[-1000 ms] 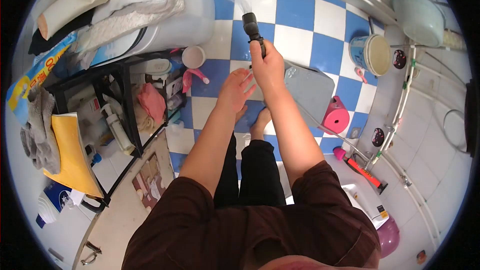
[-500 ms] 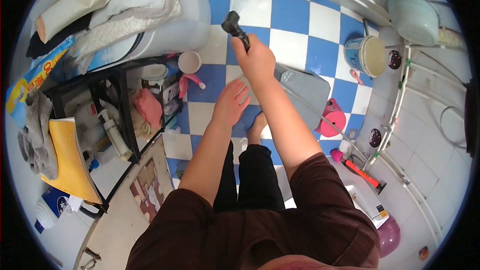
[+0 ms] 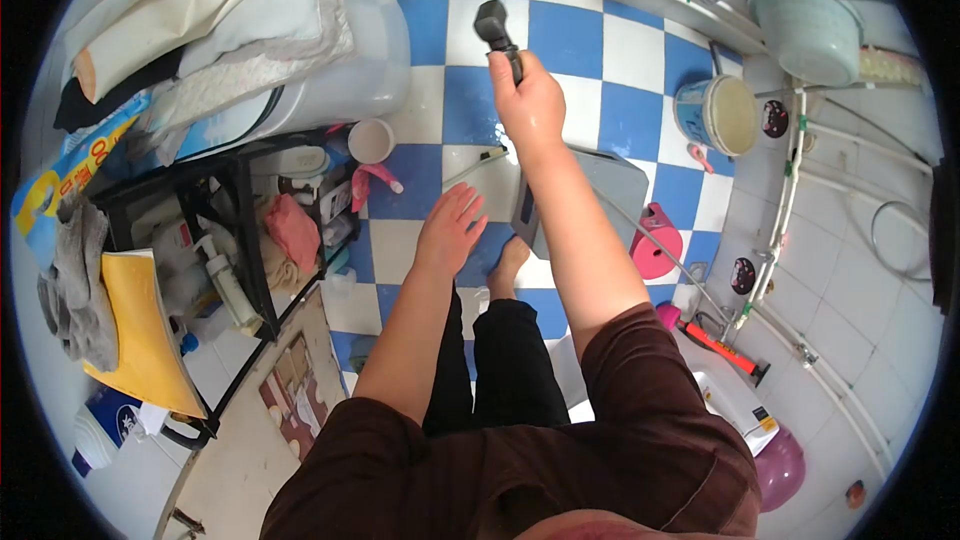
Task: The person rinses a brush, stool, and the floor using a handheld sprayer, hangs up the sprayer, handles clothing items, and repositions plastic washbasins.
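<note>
My right hand point(image 3: 532, 108) grips the handle of a black shower head point(image 3: 494, 26), held out over the floor ahead. Water sprays from it toward the far wall. A thin grey hose point(image 3: 650, 235) runs from the taps on the right and passes behind my right forearm. My left hand point(image 3: 450, 228) hangs lower with fingers stretched out, holding nothing. Beyond its fingertips, a thin rod with a dark end point(image 3: 492, 153) lies near the floor; I cannot make out its kind. Beneath my right forearm is a grey box-like object point(image 3: 590, 195), partly hidden.
Blue and white floor tiles point(image 3: 565, 40) look wet in places. A black shelf rack point(image 3: 240, 210) with bottles and cloths stands left, near a white cup point(image 3: 372, 141). To the right are a bucket point(image 3: 735, 115), a pink container point(image 3: 657, 242), wall pipes point(image 3: 790, 200) and a white basin point(image 3: 725, 405).
The shower head has moved slightly up and right, and its spray now reaches the far wall area. My view has shifted a little. The rod beyond my left hand has come into sight.
</note>
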The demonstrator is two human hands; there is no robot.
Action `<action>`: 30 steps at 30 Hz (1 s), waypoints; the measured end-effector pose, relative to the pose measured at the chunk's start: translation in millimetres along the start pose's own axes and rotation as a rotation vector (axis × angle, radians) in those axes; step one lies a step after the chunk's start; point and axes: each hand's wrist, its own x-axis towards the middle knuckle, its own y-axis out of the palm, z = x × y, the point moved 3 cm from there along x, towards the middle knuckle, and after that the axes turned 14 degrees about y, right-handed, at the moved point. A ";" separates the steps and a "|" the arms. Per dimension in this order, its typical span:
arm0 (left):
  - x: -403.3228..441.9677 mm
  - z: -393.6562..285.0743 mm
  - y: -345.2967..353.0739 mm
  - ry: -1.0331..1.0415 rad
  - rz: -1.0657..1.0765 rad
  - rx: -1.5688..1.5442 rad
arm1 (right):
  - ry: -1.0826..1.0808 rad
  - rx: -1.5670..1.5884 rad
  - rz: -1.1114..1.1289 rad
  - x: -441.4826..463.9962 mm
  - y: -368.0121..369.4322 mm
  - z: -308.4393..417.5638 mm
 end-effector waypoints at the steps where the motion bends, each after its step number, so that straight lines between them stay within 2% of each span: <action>1: -0.2 0.2 0.4 -0.001 0.002 0.001 | 0.020 0.002 -0.020 2.5 -0.5 -1.3; 6: 1.6 3.7 -6.2 -0.005 0.006 0.016 | 0.028 0.042 0.018 9.3 -6.7 -9.4; 10: 2.9 5.6 -10.2 -0.004 0.002 0.017 | 0.113 0.190 -0.146 15.6 -18.4 -18.4; 15: 2.7 8.0 -12.5 -0.009 -0.023 0.048 | -0.027 0.049 0.101 8.3 -7.7 -21.0; 17: 6.5 8.2 -16.8 -0.001 -0.035 0.069 | -0.040 0.141 0.020 4.3 -9.7 -29.6; 20: 12.2 11.6 -41.9 -0.004 -0.100 0.108 | 0.131 0.369 0.060 4.3 -23.2 -58.0; 23: 22.7 19.5 -75.1 -0.023 -0.212 0.304 | 0.169 0.401 0.233 -4.5 -30.7 -93.6; 26: 34.7 35.5 -104.9 -0.075 -0.265 0.584 | 0.301 0.463 0.209 -13.1 -37.2 -135.8; 27: 46.8 43.4 -117.5 -0.086 -0.268 0.681 | 0.290 0.407 0.263 -15.9 -36.8 -142.7; 28: 58.0 54.2 -133.1 -0.123 -0.176 0.820 | 0.276 0.348 0.316 -21.8 -37.4 -149.2; 30: 97.9 80.9 -164.4 -0.158 0.031 1.091 | 0.132 0.305 0.263 -28.2 -31.7 -150.9</action>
